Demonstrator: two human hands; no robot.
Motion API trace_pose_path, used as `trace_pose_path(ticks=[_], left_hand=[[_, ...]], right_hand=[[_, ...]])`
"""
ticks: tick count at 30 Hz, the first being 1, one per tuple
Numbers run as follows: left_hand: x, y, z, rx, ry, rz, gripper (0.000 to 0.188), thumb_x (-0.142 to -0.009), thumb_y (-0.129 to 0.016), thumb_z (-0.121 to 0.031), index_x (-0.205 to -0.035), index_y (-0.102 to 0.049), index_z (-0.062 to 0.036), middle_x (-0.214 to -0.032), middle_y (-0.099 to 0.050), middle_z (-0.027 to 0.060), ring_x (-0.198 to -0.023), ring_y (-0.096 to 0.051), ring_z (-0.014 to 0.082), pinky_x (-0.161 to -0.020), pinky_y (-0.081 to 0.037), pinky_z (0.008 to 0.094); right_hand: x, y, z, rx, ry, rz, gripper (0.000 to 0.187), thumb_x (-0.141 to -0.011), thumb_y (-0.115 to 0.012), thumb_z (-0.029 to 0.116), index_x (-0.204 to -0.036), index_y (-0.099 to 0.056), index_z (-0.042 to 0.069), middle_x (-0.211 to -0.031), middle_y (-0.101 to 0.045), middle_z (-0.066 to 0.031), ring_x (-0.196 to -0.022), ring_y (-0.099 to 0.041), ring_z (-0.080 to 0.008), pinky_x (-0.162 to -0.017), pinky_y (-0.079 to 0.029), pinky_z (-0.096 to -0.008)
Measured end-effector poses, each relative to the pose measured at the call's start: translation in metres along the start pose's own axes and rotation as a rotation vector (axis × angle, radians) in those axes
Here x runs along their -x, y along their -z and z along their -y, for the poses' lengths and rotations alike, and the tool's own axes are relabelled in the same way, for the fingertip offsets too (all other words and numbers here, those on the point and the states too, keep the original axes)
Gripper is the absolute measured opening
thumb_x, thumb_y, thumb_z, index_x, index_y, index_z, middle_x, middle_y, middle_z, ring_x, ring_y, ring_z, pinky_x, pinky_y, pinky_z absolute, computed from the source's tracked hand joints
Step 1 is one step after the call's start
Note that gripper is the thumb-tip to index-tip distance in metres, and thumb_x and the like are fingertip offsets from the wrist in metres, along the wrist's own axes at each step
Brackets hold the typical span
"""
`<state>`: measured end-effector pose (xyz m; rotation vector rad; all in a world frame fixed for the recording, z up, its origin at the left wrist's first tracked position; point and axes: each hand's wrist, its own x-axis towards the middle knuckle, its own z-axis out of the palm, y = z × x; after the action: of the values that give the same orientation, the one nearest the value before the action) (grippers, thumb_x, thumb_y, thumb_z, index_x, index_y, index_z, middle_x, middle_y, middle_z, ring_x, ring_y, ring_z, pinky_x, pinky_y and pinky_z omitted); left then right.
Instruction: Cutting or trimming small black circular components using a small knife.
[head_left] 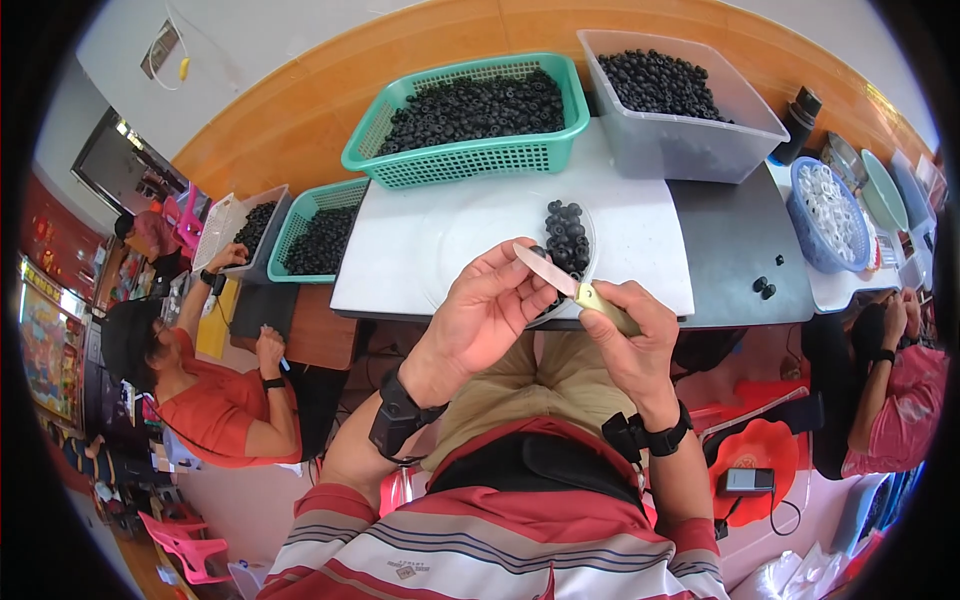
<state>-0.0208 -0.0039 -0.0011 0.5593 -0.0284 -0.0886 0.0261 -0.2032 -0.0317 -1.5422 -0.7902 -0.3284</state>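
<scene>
My right hand (638, 325) grips a small knife (608, 308) by its pale yellow-green handle. The blade (545, 268) points up and left, across the fingertips of my left hand (487, 305). The left fingers are curled together in a pinch, and a small black round part (537, 251) shows at their tips, partly hidden by the blade. Just beyond my hands, a clear round plate (455, 225) lies on the white board (640, 240). A small heap of black ring-shaped parts (567, 232) sits at the plate's right side.
Behind the board stand a green basket (470, 160) and a clear bin (690, 145), both full of black parts. A blue basket (830, 225) holds white rings, near a dark bottle (797, 125). People work at left (225, 400) and right (890, 390).
</scene>
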Motion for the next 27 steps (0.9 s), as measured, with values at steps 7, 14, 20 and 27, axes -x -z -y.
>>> trace_pose_path(ticks=[7, 14, 20, 27], left_hand=[[0.013, -0.024, -0.002, -0.007, -0.012, 0.07, 0.021, -0.096, -0.058, -0.006, -0.117, -0.056, -0.0008, -0.104, -0.056, 0.0115, -0.091, -0.058, 0.0171, -0.087, -0.058, 0.032], [0.003, -0.012, -0.006, 0.036, -0.02, -0.023, 0.022, -0.097, -0.058, -0.009, -0.117, -0.055, -0.0003, -0.105, -0.055, 0.0109, -0.093, -0.059, 0.0167, -0.087, -0.058, 0.0304], [-0.003, -0.001, -0.012, -0.015, -0.024, -0.042, 0.024, -0.097, -0.06, -0.01, -0.118, -0.055, -0.0008, -0.105, -0.056, 0.0105, -0.094, -0.061, 0.0166, -0.087, -0.058, 0.0311], [-0.022, 0.009, -0.055, -0.461, -0.175, -0.232, 0.024, -0.092, -0.066, -0.006, -0.114, -0.058, -0.0006, -0.099, -0.066, 0.0099, -0.085, -0.067, 0.0173, -0.083, -0.058, 0.0318]], right_hand=[[-0.004, 0.017, -0.012, -0.227, -0.371, -0.248, 0.023, -0.091, -0.071, 0.01, -0.109, -0.067, -0.003, -0.093, -0.067, -0.0016, -0.084, -0.058, -0.0066, -0.075, -0.047, -0.0219], [-0.005, 0.012, -0.009, -0.211, -0.322, -0.074, 0.025, -0.09, -0.072, 0.01, -0.11, -0.066, -0.003, -0.091, -0.066, -0.0018, -0.081, -0.057, -0.0065, -0.073, -0.046, -0.0206], [-0.003, 0.015, -0.017, -0.176, -0.343, -0.09, 0.025, -0.09, -0.072, 0.01, -0.11, -0.066, -0.003, -0.091, -0.067, -0.0023, -0.081, -0.058, -0.007, -0.073, -0.046, -0.0213], [0.001, 0.027, -0.027, -0.119, -0.373, -0.099, 0.024, -0.089, -0.072, 0.009, -0.109, -0.066, -0.004, -0.091, -0.067, -0.0022, -0.081, -0.058, -0.0069, -0.073, -0.046, -0.0214]])
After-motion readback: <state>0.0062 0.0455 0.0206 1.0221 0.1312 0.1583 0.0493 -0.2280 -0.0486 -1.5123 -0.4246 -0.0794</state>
